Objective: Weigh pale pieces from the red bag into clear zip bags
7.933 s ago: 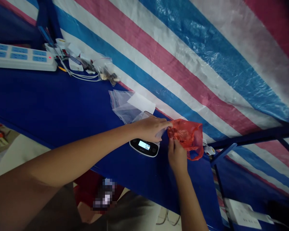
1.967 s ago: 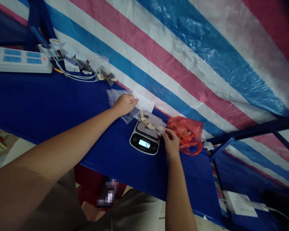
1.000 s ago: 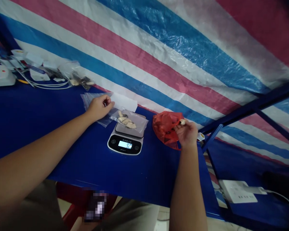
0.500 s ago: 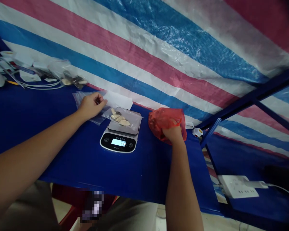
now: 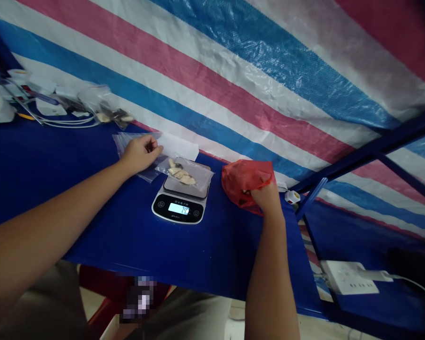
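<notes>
My left hand [image 5: 140, 153] rests over a few flat clear plastic bags [image 5: 122, 140], with its fingers curled closed; whatever lies inside the curl is too dark to make out. Just right of it, a kitchen scale [image 5: 178, 208] stands on the blue table, its lit display seeming to read 74. On its plate lies a clear bag holding pale slices [image 5: 181, 175] and a darker piece. My right hand [image 5: 267, 196] reaches into a red plastic bag [image 5: 242, 177] to the right of the scale. The red film hides its fingers, so their grip does not show.
Behind my left hand lies a white sheet [image 5: 179, 146]. At the back left are filled clear bags [image 5: 115, 113], cables and white devices [image 5: 51, 106]. A small white plug [image 5: 292, 197] sits by the frame post [image 5: 310, 198]. At lower right is a power strip [image 5: 350, 277].
My right hand has drawn back slightly to the right in the red bag, with a dark bit showing near its fingers. My left hand and the scale stay put; the view has shifted a little.
</notes>
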`<state>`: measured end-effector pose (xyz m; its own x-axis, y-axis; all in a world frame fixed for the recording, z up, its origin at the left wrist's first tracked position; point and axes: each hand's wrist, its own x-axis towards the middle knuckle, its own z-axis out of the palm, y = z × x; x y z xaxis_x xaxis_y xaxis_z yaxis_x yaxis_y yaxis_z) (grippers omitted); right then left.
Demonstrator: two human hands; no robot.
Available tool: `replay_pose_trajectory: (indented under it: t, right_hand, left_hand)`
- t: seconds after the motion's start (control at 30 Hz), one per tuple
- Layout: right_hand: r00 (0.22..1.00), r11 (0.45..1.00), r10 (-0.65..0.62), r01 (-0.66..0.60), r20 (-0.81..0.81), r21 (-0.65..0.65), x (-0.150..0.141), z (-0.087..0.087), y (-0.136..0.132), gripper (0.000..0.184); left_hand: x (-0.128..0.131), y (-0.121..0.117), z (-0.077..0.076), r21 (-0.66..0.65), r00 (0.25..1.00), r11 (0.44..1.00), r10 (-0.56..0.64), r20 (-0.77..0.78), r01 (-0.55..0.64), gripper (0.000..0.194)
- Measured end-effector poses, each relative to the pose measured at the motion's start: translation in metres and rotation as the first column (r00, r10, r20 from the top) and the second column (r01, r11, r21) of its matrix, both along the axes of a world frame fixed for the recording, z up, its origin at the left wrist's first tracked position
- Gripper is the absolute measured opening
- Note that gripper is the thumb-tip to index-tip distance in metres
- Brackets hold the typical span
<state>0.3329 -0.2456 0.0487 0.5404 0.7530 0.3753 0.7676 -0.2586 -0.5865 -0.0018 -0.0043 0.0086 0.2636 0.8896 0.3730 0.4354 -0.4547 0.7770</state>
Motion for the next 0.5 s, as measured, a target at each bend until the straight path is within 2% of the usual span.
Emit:
replay_pose_trajectory:
  t: [0.07, 0.17, 0.27, 0.3, 0.37, 0.4, 0.47, 0.5]
  right_hand:
    - [0.998, 1.0, 0.0, 0.001, 0.055, -0.013, 0.0, 0.01, -0.006, 0.026]
    - [0.995, 0.999, -0.025, 0.028, 0.094, -0.035, 0.004, 0.016, -0.012, 0.029]
    - [0.982, 0.981, -0.167, 0.174, 0.083, -0.083, 0.015, 0.016, -0.017, 0.023]
    - [0.97, 0.969, -0.24, 0.241, 0.036, -0.059, 0.019, 0.017, -0.019, 0.021]
    - [0.91, 0.916, -0.352, 0.383, -0.221, 0.119, 0.027, 0.02, -0.023, 0.017]
    - [0.857, 0.862, -0.352, 0.453, -0.376, 0.226, 0.029, 0.023, -0.025, 0.016]
    - [0.756, 0.745, -0.264, 0.554, -0.598, 0.372, 0.03, 0.032, -0.029, 0.016]
    - [0.728, 0.72, -0.196, 0.562, -0.657, 0.408, 0.027, 0.036, -0.031, 0.016]
  left_hand:
    - [0.0, -0.001, 0.001, 0.006, 1.0, 1.0, -0.001, 0.0, 0.001, 0.021]
    - [0.001, -0.001, 0.0, 0.017, 1.0, 1.0, -0.001, 0.009, 0.001, 0.02]
    - [0.001, -0.002, 0.002, 0.022, 0.999, 1.0, 0.003, 0.039, -0.004, 0.021]
    - [0.001, -0.004, 0.004, 0.03, 0.999, 1.0, 0.003, 0.05, -0.005, 0.021]
    - [0.001, -0.009, 0.011, 0.05, 0.997, 0.999, -0.023, 0.073, 0.019, 0.021]
    - [0.002, -0.013, 0.015, 0.062, 0.996, 0.997, -0.055, 0.076, 0.05, 0.02]
    - [0.003, -0.023, 0.025, 0.08, 0.989, 0.987, -0.145, 0.035, 0.142, 0.02]
    - [0.004, -0.029, 0.03, 0.083, 0.982, 0.979, -0.186, -0.014, 0.186, 0.021]
